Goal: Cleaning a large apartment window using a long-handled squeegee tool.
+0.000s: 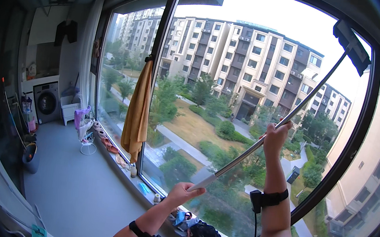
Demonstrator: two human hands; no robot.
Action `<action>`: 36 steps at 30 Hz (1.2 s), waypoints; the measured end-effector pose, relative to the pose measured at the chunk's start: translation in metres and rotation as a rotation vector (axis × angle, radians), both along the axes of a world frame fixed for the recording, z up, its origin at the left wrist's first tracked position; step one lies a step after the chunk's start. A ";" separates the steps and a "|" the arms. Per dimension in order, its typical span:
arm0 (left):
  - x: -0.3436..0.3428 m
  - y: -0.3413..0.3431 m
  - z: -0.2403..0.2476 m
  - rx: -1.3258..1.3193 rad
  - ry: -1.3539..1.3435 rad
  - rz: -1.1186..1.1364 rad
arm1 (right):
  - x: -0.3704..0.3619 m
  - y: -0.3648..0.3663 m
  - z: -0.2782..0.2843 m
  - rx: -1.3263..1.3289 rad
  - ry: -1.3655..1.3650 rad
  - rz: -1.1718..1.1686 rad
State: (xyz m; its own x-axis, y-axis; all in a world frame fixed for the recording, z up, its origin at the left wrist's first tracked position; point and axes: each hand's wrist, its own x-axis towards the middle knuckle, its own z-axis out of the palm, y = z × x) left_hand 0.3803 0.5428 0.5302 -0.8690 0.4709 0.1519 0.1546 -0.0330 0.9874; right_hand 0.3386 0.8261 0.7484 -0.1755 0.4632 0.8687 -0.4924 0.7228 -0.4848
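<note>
A long-handled window squeegee mop (315,91) slants up to the right across a tall window pane (190,114). Its wide dark head (351,46) lies at the pane's upper right corner, by the black frame. My left hand (184,194) is closed round the light grey grip at the pole's lower end. Higher up, my right hand (277,136) wraps round the metal pole with the arm raised. Black straps with small devices sit on both my forearms.
A brown towel (137,113) hangs at the window frame on the left. Along the sill lie shoes (108,144), a small bottle (133,171) and a black plastic bag (204,235). Further back stand a washing machine (47,101), a white wire rack (88,147) and a grey bucket (31,157).
</note>
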 end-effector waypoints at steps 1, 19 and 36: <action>-0.010 -0.017 0.002 -0.002 -0.002 0.003 | -0.014 -0.014 0.000 0.005 0.018 -0.021; -0.139 -0.193 -0.030 0.037 -0.175 0.225 | -0.168 -0.238 -0.021 0.104 -0.081 0.114; -0.271 -0.229 -0.075 0.201 -0.292 0.319 | -0.308 -0.328 -0.049 0.147 -0.295 0.335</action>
